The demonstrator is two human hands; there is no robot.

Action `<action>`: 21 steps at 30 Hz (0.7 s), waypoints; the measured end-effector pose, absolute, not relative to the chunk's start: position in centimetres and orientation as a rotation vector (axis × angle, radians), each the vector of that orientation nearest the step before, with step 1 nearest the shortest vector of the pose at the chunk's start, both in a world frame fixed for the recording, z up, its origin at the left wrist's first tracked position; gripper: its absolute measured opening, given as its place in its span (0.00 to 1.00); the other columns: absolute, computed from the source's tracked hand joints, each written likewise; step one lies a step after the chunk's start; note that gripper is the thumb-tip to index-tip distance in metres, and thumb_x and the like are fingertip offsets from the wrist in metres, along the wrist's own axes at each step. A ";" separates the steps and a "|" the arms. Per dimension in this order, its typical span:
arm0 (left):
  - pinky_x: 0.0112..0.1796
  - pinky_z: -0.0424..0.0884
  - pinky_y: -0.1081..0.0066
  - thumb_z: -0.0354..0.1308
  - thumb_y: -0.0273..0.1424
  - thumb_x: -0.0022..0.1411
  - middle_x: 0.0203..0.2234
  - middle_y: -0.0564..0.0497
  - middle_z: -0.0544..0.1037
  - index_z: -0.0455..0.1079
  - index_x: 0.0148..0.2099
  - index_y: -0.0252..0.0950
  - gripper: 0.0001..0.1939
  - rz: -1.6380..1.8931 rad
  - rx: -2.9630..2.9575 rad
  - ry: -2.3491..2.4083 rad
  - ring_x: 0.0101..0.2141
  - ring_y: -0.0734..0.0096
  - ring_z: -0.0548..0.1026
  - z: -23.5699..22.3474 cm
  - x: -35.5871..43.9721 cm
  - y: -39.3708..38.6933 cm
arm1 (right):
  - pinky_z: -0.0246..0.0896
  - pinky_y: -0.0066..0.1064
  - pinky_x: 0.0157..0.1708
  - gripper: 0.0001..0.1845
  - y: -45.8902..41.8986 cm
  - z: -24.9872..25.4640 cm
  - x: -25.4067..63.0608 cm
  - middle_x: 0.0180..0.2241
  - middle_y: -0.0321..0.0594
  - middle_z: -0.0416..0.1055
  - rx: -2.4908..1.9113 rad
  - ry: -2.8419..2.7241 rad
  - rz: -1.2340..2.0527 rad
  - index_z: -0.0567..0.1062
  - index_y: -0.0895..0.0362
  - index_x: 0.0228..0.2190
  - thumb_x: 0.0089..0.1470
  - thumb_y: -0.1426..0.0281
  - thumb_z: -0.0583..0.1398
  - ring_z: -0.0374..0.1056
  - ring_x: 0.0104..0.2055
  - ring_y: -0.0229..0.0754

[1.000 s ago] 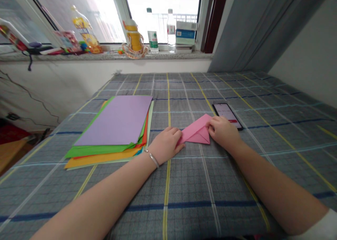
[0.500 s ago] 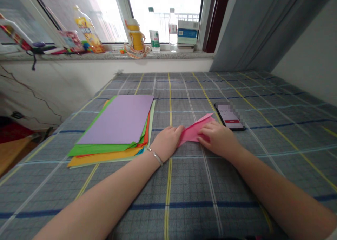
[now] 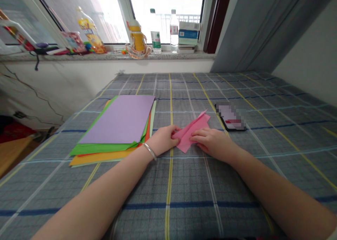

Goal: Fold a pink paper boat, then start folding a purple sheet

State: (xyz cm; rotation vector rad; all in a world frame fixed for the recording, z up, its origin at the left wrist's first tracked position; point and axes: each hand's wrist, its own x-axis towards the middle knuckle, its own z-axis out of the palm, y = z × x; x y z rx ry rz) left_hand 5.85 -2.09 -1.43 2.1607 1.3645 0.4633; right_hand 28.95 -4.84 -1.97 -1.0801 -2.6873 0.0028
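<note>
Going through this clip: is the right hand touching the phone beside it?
Apart: the head view shows checked cloth between the right hand and the phone. That hand rests on the pink folded paper.

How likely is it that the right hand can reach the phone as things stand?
Quite likely: the right hand rests near the phone, with only checked cloth between them. It would first have to leave the pink folded paper under its fingers.

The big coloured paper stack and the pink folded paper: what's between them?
The person's left hand, wearing a silver bangle, in the head view.
</note>
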 end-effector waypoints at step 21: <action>0.28 0.62 0.72 0.56 0.28 0.50 0.27 0.52 0.76 0.71 0.39 0.38 0.11 0.259 2.387 1.244 0.27 0.66 0.73 -1.4 5.8 -2.5 | 0.59 0.35 0.39 0.11 -5.3 -2.7 26.4 0.37 0.42 0.74 -0.986 -2.744 -0.240 0.75 0.56 0.34 0.61 0.66 0.54 0.67 0.40 0.44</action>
